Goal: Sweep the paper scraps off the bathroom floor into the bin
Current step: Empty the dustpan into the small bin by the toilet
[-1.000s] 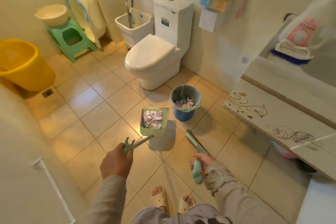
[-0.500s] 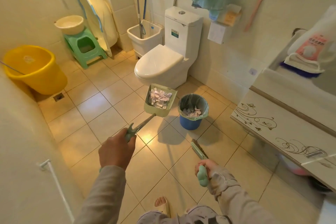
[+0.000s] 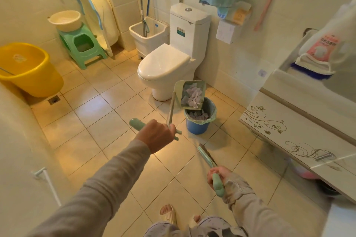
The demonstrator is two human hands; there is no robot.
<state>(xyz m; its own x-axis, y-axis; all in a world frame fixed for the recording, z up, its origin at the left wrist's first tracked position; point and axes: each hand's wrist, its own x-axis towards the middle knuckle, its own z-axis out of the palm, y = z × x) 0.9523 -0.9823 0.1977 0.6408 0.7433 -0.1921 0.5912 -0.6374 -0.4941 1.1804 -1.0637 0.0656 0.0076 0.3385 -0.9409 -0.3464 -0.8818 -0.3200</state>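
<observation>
My left hand (image 3: 156,135) grips the long handle of a pale green dustpan (image 3: 180,90), which is lifted and tipped over the blue bin (image 3: 198,127). White paper scraps (image 3: 193,96) lie in the pan and slide toward its lower edge; more scraps (image 3: 198,116) sit inside the bin's green liner. My right hand (image 3: 219,174) holds the green handle of a small broom (image 3: 207,157), whose bristle end points at the floor in front of the bin.
A white toilet (image 3: 165,65) stands just behind the bin. The vanity cabinet (image 3: 300,132) juts out on the right. A yellow tub (image 3: 28,69), a green stool (image 3: 82,48) and a mop sink (image 3: 148,34) line the far left and back.
My left hand has raised the loaded dustpan from floor level, carried it right over the bin and tilted it steeply. The broom in my right hand has barely moved.
</observation>
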